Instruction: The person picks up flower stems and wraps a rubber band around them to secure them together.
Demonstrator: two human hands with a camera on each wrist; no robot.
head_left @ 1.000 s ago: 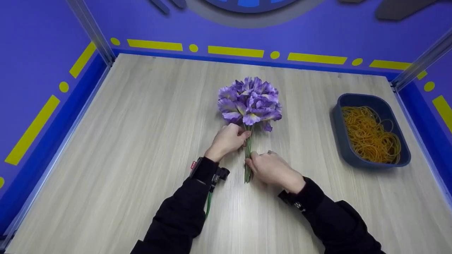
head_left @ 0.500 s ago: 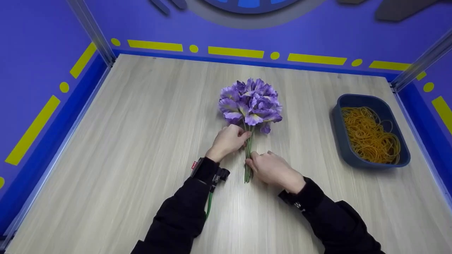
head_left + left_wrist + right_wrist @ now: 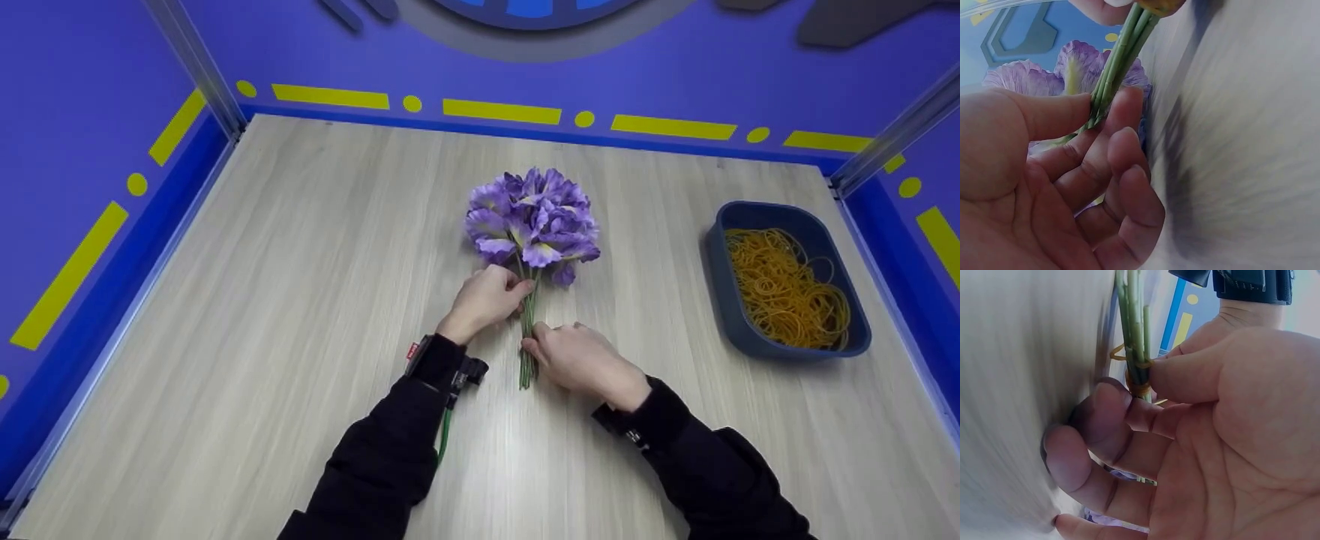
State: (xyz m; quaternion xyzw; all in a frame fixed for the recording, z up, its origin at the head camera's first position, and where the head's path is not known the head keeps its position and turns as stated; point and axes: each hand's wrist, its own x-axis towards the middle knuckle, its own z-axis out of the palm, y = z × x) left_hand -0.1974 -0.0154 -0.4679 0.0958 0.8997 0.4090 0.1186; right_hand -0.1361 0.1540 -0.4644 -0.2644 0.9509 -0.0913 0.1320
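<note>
A bunch of purple irises (image 3: 534, 217) with yellow-marked petals lies in the middle of the table, blooms toward the back wall. Just below the blooms, my left hand (image 3: 486, 298) pinches the green stems (image 3: 1114, 64) between thumb and index finger, the other fingers loosely curled. Lower down, my right hand (image 3: 585, 361) pinches the stems near their cut ends. A yellow-brown rubber band (image 3: 1139, 388) is wound around the stems at the right thumb and fingertips, with a small loop sticking out to one side. The right fingers partly hide the band.
At the right of the table (image 3: 300, 300) stands a dark blue bin (image 3: 724, 300) heaped with yellow rubber bands (image 3: 787, 289). Blue panels (image 3: 510, 82) with yellow dashes wall in the table's back and sides. A green cable hangs by the left sleeve (image 3: 375, 442).
The blooms have shifted very slightly toward me, and a low petal at the right has turned a little. Both hands keep their grip at nearly the same spots.
</note>
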